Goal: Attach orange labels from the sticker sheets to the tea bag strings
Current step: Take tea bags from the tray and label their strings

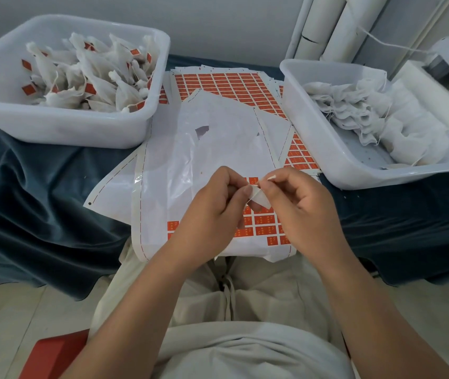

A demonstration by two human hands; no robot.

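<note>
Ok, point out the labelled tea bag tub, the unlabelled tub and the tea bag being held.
labelled tea bag tub [62, 129]: head view, its front wall.
unlabelled tub [316, 138]: head view, its left wall.
held tea bag [260, 199]: head view, middle of the white pouch.

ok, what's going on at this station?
A person is labelling tea bags by hand. The left hand and right hand both pinch one white tea bag above a mostly peeled sticker sheet with a few orange labels left. The left bin holds labelled bags, the right bin unlabelled bags. No label shows on the held bag.
</note>
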